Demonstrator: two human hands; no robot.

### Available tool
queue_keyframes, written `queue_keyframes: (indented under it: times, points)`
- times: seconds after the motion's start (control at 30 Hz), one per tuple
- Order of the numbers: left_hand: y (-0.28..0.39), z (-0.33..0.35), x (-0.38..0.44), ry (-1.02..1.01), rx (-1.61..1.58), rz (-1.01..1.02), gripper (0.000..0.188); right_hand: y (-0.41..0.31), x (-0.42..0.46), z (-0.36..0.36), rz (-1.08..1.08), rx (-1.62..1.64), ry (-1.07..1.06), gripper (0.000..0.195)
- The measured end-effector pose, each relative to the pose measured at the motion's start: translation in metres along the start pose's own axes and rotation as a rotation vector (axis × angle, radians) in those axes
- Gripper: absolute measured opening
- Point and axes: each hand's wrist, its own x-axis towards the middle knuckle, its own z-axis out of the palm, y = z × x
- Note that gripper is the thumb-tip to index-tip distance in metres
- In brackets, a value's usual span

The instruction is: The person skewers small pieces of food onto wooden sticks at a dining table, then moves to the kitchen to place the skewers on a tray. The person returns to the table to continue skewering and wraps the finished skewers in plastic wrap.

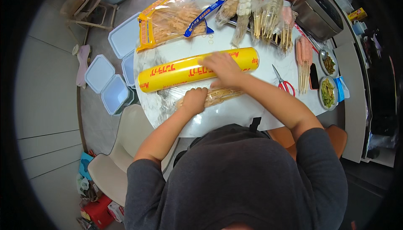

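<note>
A large yellow roll of cling film lies across the white marbled table. My right hand rests over it from above, fingers spread on its upper side, thumb towards the near side. Just below the roll, my left hand is closed on a bundle of skewered food in clear film, its wooden sticks pointing right. Film stretches between roll and bundle. Red-handled scissors lie to the right, with a bunch of pink sausage skewers beyond them.
Behind the roll are a yellow food bag and wrapped skewer bundles on a metal tray. A rice cooker, a phone and plates of food stand right. Lidded foam boxes and a beige chair are left. Another person sits opposite.
</note>
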Motion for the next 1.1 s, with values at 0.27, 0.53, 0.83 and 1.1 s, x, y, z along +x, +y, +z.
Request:
queue_keyframes:
  times: [0.27,0.53,0.83,1.1]
  points:
    - [-0.006,-0.042,0.001,-0.353,-0.057,0.087,0.038,0.017,0.032,-0.005,0.179,-0.15,-0.486,0.111]
    - [0.013,-0.002,-0.053,-0.351,-0.165,0.115,0.054,0.056,0.034,0.012,0.216,0.428,-0.62,0.105]
    - [-0.003,0.0,-0.059,-0.076,-0.532,0.109,0.066,0.02,0.011,0.029,0.146,-0.019,-0.098,0.077]
    - [0.032,0.013,-0.068,0.429,-0.026,-0.061,0.056,0.034,0.049,0.017,0.124,-0.07,-0.349,0.093]
